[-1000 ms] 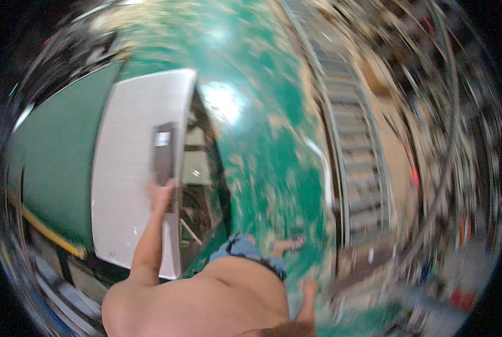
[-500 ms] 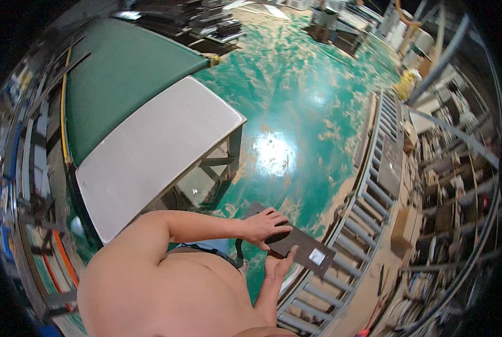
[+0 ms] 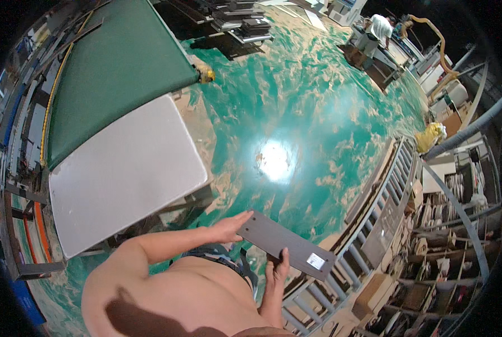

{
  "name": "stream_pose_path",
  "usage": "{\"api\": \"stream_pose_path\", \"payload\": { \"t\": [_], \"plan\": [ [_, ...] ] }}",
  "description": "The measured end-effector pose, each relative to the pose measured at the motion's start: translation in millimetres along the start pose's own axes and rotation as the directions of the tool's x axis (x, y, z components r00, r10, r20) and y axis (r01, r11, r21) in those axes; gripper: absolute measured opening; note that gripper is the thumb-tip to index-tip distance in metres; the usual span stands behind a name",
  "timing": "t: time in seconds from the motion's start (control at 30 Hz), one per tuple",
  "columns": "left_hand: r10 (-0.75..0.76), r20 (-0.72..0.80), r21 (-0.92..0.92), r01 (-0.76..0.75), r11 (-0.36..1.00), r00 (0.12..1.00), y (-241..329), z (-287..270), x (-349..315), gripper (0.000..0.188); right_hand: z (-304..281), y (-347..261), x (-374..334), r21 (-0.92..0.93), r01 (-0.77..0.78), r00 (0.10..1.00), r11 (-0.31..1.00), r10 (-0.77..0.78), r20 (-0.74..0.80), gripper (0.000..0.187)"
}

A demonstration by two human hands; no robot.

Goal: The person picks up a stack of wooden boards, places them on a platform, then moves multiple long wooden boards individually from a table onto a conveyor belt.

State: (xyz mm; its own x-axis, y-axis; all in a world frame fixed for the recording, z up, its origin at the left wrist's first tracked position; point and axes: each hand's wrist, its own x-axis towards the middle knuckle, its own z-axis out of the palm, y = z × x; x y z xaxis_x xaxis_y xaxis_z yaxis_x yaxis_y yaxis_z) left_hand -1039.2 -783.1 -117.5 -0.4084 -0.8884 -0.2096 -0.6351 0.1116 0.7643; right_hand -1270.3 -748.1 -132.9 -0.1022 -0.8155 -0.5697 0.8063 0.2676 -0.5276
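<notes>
A dark grey-brown board [image 3: 282, 238] is held out in front of me, slanting down to the right. It is rectangular, with small round holes near its ends and a white label [image 3: 315, 260] towards the right end. My left hand [image 3: 232, 227] grips the left end, fingers at the edge and corner. Under the near long edge is my right hand [image 3: 274, 271], its thumb lying over the top face; the other fingers are partly hidden beneath the board.
Behind the board's right end runs a roller conveyor [image 3: 350, 269], with a flat panel [image 3: 390, 216] on it. At left, a white-topped table [image 3: 130, 174] adjoins a green belt [image 3: 116, 73]. A person [image 3: 379, 31] bends over a far bench. Shelves [image 3: 430, 275] stand at right.
My left hand has slid from the middle of the board's face to its left end, uncovering the holes there. My right hand keeps its hold. The view has shifted, bringing the far person into sight.
</notes>
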Motion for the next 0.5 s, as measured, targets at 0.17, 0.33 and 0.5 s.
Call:
{"api": "stream_pose_path", "payload": {
  "t": [0.17, 0.33, 0.5],
  "plan": [
    [-0.047, -0.084, -0.087, 0.040, 0.995, 0.995, 8, -29, 98, 0.093, 31, -63, 90, -0.067, -0.010, 0.994, 0.998, 0.017, 0.106, 0.038],
    [-0.148, -0.062, -0.014, 0.147, 0.989, 0.987, -27, -74, 188, 0.035, 98, -83, 189, -0.026, 0.036, 0.990, 0.999, -0.032, 0.134, 0.043],
    [-0.260, -0.255, -0.071, 0.250, 0.966, 0.931, -46, -158, 242, 0.022, 181, -71, 319, -0.112, -0.168, 0.983, 0.979, 0.175, 0.053, 0.032]
  ]
}}
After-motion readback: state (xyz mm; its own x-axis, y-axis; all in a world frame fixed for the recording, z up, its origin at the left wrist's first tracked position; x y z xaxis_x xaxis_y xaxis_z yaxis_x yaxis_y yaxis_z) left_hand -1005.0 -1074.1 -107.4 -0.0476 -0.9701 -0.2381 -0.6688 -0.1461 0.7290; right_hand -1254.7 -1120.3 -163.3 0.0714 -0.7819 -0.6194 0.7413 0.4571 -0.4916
